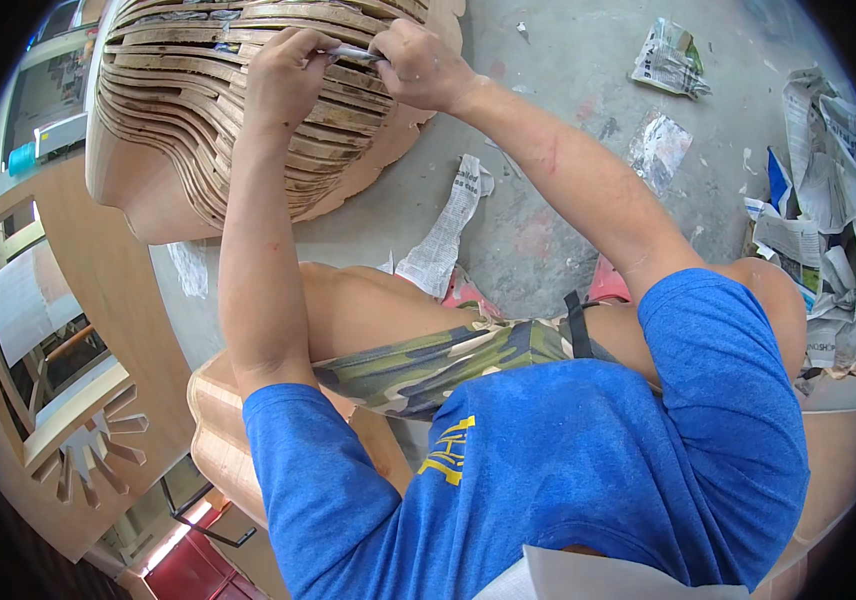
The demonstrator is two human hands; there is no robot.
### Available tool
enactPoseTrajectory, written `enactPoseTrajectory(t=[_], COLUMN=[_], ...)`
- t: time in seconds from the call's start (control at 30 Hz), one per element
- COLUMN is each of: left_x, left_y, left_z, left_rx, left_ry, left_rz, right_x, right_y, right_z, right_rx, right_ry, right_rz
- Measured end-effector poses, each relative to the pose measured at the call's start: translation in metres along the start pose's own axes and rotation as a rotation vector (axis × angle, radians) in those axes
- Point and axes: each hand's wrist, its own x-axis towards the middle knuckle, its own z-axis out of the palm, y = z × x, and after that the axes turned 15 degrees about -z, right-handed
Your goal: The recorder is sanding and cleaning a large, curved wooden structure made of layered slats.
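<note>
Over the slatted wooden piece (168, 75), a curved body of thin wavy strips with dark gaps, both my hands are close together. Between them runs a small whitish-grey rolled strip of paper (353, 53). My left hand (286, 78) pinches its left end with thumb and bent fingers. The other end is pinched by my right hand (422, 66), whose fingers are curled. Just below the roll lie the open gaps of the slats. Greyish crumpled bits (220, 18) are tucked in some gaps near the top.
A torn newspaper strip (448, 225) lies on the grey floor (548, 140) by my legs. Farther right are a crumpled newspaper piece (672, 60), a shiny sheet (660, 150) and a heap of newspaper (833, 220). A wooden panel with cutouts (98, 250) stands at the left.
</note>
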Motion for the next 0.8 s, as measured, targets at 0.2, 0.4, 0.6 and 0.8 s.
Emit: enactPoseTrajectory(t=[0.2, 0.4, 0.6, 0.8], left_x=[-0.003, -0.004, 0.0, 0.0], left_y=[-0.023, -0.023, -0.014, -0.008], left_z=[0.014, 0.012, -0.003, -0.008], left_rx=[0.051, 0.135, 0.154, 0.218], left_ry=[-0.025, 0.028, -0.183, -0.184], left_rz=[0.118, 0.172, -0.008, 0.002], right_x=[-0.023, -0.017, -0.015, -0.013], right_y=[0.0, -0.002, -0.001, -0.001], right_z=[0.022, 0.025, 0.022, 0.023], right_rx=[0.009, 0.023, -0.024, 0.018], right_ry=[0.038, 0.129, 0.007, 0.059], right_rz=[-0.048, -0.016, -0.114, -0.101])
